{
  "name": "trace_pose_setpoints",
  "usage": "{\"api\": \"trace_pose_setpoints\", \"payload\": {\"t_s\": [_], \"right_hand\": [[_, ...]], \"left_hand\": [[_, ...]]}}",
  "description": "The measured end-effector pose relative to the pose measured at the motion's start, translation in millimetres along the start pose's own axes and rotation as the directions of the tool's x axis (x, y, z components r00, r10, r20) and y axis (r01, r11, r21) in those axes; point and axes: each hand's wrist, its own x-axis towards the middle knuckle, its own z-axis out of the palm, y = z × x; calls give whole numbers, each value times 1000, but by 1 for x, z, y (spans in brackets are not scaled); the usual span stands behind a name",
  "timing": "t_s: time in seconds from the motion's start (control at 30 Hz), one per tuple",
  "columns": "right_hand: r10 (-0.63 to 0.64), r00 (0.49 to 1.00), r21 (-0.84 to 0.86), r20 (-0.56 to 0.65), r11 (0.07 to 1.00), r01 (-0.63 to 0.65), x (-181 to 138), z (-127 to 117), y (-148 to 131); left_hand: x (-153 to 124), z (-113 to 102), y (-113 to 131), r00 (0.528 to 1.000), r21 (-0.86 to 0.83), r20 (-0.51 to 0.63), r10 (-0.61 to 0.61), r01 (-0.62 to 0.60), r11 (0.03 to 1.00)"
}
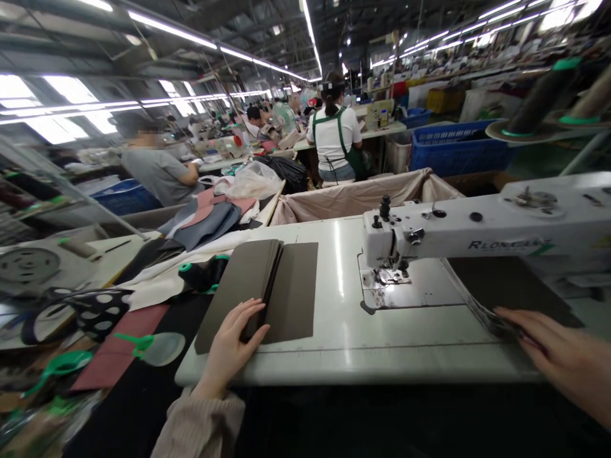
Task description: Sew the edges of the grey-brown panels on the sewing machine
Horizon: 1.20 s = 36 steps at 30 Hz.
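Observation:
My left hand [236, 346] rests on a stack of dark grey-brown panels [243, 267] at the left of the sewing table [334, 356]. Its fingers lie over the stack's right edge, with the thumb apart. One flat panel [298, 286] of the same colour sticks out beside the stack. My right hand [558, 353] is at the near edge of another dark stack [510, 286], under the arm of the white sewing machine [458, 229]. Its fingers are curled round a slim dark-reddish thing, mostly hidden in the palm. The index fingertip touches that stack.
A black thread cone [200, 275], a clear oil bottle with green nozzle [162, 348] and fabric pieces [205, 219] lie to the left. Behind the table hangs a cloth-lined trough [353, 198]. Thread spools [544, 95] stand at right. Two co-workers sit ahead.

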Motion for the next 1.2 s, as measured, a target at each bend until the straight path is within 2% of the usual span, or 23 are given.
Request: {"api": "trace_pose_setpoints", "payload": {"t_s": [0.03, 0.1, 0.17, 0.2, 0.27, 0.33, 0.37, 0.4, 0.43, 0.47, 0.5, 0.6, 0.63, 0.73, 0.8, 1.03, 1.2], "right_hand": [[-115, 990, -9, 77, 993, 116, -2, -5, -16], [-286, 945, 108, 156, 956, 272, -6, -6, -59], [-351, 905, 249, 240, 923, 292, -13, 4, -109], [-380, 871, 316, 311, 906, 283, -18, 13, -134], [-435, 788, 449, 435, 864, 229, -26, 33, -174], [-517, 711, 626, 476, 768, 139, -29, 50, -199], [-566, 662, 703, 492, 707, 82, -26, 56, -204], [-592, 634, 752, 497, 658, 25, -22, 61, -205], [-595, 631, 776, 497, 630, -17, -14, 65, -201], [-569, 655, 774, 497, 632, -39, -4, 70, -195], [-507, 716, 748, 479, 663, -32, 8, 75, -186], [-341, 833, 525, 436, 848, 72, 46, 96, -154], [-303, 850, 415, 431, 903, 112, 56, 104, -144], [-238, 863, 155, 446, 970, 187, 72, 126, -124], [-212, 875, 79, 436, 977, 197, 73, 134, -117], [-150, 919, 77, 366, 988, 131, 64, 138, -112], [-149, 921, 70, 359, 989, 132, 65, 141, -110]], "left_hand": [[5, 5, 11, 999, -42, -31, 4, -5, 999], [17, 20, 45, 999, -159, -42, 30, -36, 987], [29, 42, 89, 992, -292, 46, 115, -97, 951], [33, 56, 113, 972, -345, 123, 198, -145, 927], [39, 86, 155, 876, -420, 297, 379, -237, 876], [37, 116, 185, 754, -458, 405, 517, -322, 828], [33, 128, 193, 709, -458, 430, 559, -362, 812], [28, 138, 197, 674, -452, 451, 585, -393, 801], [22, 144, 197, 659, -437, 464, 592, -411, 800], [16, 147, 194, 668, -413, 469, 577, -412, 812], [10, 148, 189, 692, -381, 473, 545, -397, 835], [-4, 136, 170, 780, -255, 477, 406, -319, 913], [-5, 131, 163, 800, -212, 475, 366, -299, 930], [2, 120, 149, 838, -128, 460, 294, -265, 956], [14, 120, 144, 853, -103, 445, 270, -251, 962], [66, 137, 144, 822, -163, 465, 329, -286, 944], [76, 150, 147, 819, -154, 453, 352, -317, 936]]}}
